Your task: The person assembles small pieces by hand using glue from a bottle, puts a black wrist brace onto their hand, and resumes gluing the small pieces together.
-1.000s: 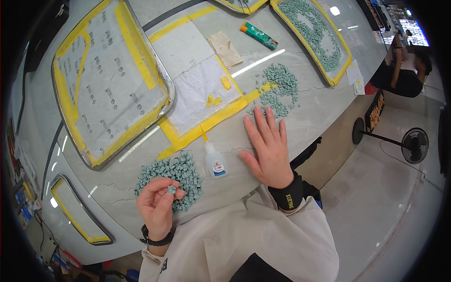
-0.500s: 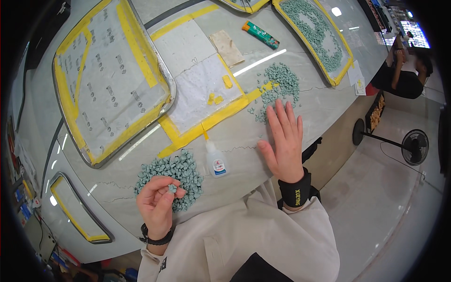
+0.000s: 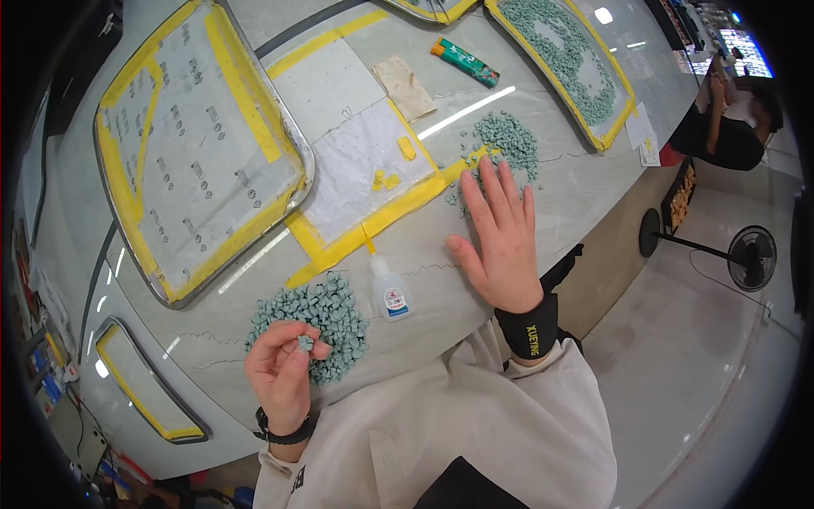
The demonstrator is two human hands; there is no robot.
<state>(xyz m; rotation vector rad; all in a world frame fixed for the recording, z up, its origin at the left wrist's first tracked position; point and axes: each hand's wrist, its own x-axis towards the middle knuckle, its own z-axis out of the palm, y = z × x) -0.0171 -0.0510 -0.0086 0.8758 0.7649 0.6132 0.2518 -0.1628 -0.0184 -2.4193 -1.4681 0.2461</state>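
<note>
Left hand [image 3: 284, 373] was pinching one small green stone chip [image 3: 304, 343] between thumb and fingertips, right at the near edge of the pile of green chips [image 3: 318, 318] on the pale marble-look table [image 3: 585, 187]. Right hand [image 3: 500, 237] was gripping nothing – it lay flat, palm down, fingers spread, with the fingertips just reaching a second, looser scatter of green chips [image 3: 507, 140]. The two hands were well apart, and a little glue bottle [image 3: 388, 290] stood between them, just beside the near pile. Further back was a yellow-taped white sheet [image 3: 360, 170] – a few yellow bits lying on it – and to its left a big clear panel framed in yellow tape [image 3: 191, 140]. A green tube [image 3: 465, 62] lay near the far edge.
</note>
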